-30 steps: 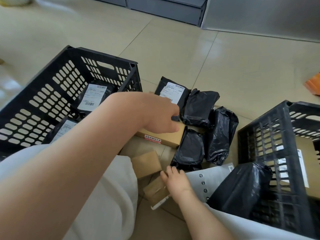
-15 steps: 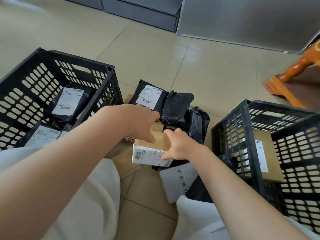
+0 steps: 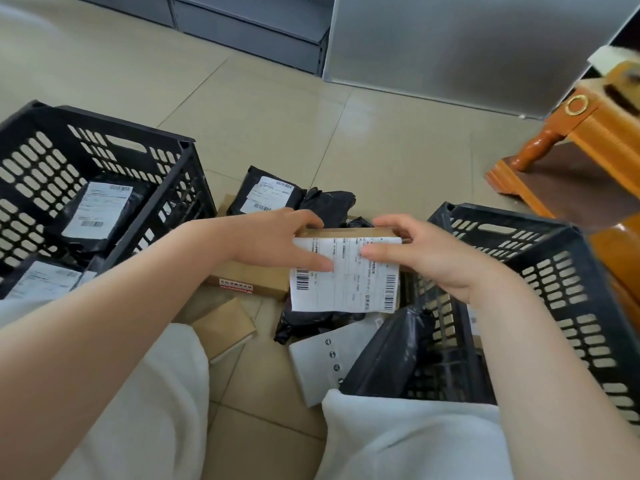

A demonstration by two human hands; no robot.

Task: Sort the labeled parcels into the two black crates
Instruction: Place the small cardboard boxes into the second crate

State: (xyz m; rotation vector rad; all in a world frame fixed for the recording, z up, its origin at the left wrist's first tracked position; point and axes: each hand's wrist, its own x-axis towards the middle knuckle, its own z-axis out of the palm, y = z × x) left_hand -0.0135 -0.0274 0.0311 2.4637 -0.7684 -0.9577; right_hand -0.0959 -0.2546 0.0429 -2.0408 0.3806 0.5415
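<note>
Gripping one labeled box [image 3: 346, 271], both hands' fingers [image 3: 311, 263], its brown body mostly hidden.

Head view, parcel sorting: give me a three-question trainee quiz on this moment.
1. True or false: both hands hold the labelled box.
2. Which crate shows black bags with white labels inside? A) left crate B) right crate
3. Fill in: the label on the held box faces the ____.

Key:
1. True: the left hand and the right hand grip it from either side.
2. A
3. camera
</note>
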